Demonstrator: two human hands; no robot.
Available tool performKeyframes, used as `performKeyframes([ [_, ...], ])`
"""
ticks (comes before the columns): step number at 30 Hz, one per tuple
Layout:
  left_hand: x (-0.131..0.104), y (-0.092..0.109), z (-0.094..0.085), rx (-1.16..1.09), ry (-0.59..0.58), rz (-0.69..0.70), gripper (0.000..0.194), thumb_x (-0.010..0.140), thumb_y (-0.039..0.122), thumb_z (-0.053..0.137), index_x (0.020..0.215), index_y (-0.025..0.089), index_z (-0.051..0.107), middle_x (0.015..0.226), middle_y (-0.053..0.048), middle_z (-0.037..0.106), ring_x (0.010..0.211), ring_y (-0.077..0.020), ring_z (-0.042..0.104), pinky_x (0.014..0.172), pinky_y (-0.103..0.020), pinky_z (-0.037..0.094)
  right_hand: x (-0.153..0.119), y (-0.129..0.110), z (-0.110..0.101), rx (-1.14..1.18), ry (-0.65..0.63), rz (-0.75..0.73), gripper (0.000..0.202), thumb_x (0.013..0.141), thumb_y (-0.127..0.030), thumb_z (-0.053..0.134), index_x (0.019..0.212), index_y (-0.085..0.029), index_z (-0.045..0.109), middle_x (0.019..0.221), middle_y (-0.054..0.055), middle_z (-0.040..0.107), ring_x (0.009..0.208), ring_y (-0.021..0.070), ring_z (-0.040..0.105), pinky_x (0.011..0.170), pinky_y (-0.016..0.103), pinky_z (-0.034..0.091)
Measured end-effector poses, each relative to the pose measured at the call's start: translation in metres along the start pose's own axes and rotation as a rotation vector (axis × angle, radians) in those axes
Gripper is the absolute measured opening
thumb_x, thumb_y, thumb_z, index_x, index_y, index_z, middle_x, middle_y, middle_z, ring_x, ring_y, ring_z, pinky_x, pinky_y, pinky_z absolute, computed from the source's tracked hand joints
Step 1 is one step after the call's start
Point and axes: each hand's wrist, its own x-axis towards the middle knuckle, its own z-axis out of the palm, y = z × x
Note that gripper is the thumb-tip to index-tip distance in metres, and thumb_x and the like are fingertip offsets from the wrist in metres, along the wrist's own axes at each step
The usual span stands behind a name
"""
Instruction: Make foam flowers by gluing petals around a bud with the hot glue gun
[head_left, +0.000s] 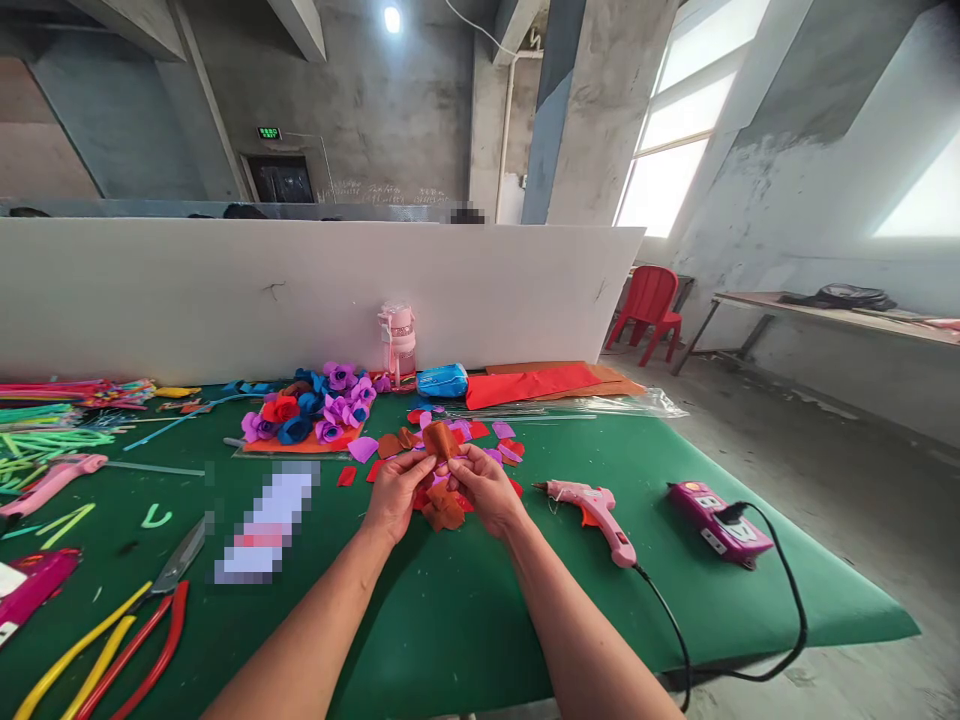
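Between my two hands, over the middle of the green table, is a brown paper petal (441, 441), raised and slightly curled. My left hand (399, 492) pinches its lower left side. On the lower right side, the fingers of my right hand (481, 485) are closed on the same petal. Loose red, purple and brown petals lie around and beneath my hands, among them a purple petal (363, 449) and a brown cluster (444, 510). To the right of my right hand lies a pink glue gun (595, 513) with its nozzle pointing left.
Finished paper flowers (311, 405) are piled at the back left. Pliers (112, 650), scissors (176, 560) and green stems (45, 440) lie left. A pink bottle (399, 345) stands by the white partition (300, 290). A purple power box (720, 520) with a black cable sits right.
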Motion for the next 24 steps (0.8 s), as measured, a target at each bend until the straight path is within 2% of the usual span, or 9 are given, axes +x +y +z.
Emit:
performKeyframes([
  [5,0.0025,0.0012,-0.0033,-0.075,0.036,-0.021,0.028,0.062,0.039,0.078,0.070,0.014,0.070,0.065,-0.001,0.065,0.057,-0.0088,0.055,0.055,-0.021,0.043,-0.0007,-0.0008,0.0003,0.029,0.008,0.015,0.037,0.061,-0.039,0.081,0.083,-0.020,0.057,0.071,-0.001,0.069,0.051,0.0073,0.051,0.054,0.021,0.039],
  [11,0.0031,-0.0038,-0.0031,0.010,-0.060,-0.010,0.028,0.059,0.030,0.082,0.080,0.014,0.074,0.068,-0.002,0.068,0.061,-0.0087,0.057,0.057,-0.019,0.043,0.0003,0.0022,0.0002,0.019,-0.002,0.024,0.036,0.062,-0.039,0.080,0.082,-0.018,0.057,0.070,-0.001,0.067,0.051,0.0066,0.050,0.049,0.019,0.034],
  [17,0.0025,-0.0040,-0.0016,0.011,-0.036,-0.016,0.028,0.056,0.028,0.084,0.078,0.014,0.073,0.068,-0.002,0.069,0.062,-0.0096,0.059,0.062,-0.021,0.046,0.0006,0.0030,0.0001,0.038,-0.012,0.052,0.036,0.061,-0.037,0.081,0.077,-0.017,0.057,0.069,-0.001,0.068,0.051,0.0057,0.051,0.051,0.019,0.036],
  [20,0.0021,-0.0031,-0.0016,-0.006,-0.055,-0.023,0.025,0.057,0.027,0.084,0.074,0.014,0.071,0.062,-0.001,0.067,0.059,-0.0096,0.059,0.061,-0.022,0.047,-0.0001,0.0021,0.0000,0.039,-0.014,0.075,0.036,0.060,-0.038,0.082,0.075,-0.017,0.056,0.069,0.000,0.068,0.050,0.0056,0.051,0.051,0.019,0.037],
  [24,0.0002,-0.0013,-0.0011,-0.033,-0.083,-0.077,0.026,0.059,0.027,0.082,0.078,0.014,0.071,0.061,0.000,0.065,0.056,-0.0101,0.059,0.059,-0.023,0.048,-0.0013,-0.0002,-0.0008,0.009,-0.018,0.097,0.038,0.058,-0.038,0.082,0.075,-0.017,0.056,0.069,0.000,0.069,0.049,0.0060,0.052,0.050,0.019,0.038],
])
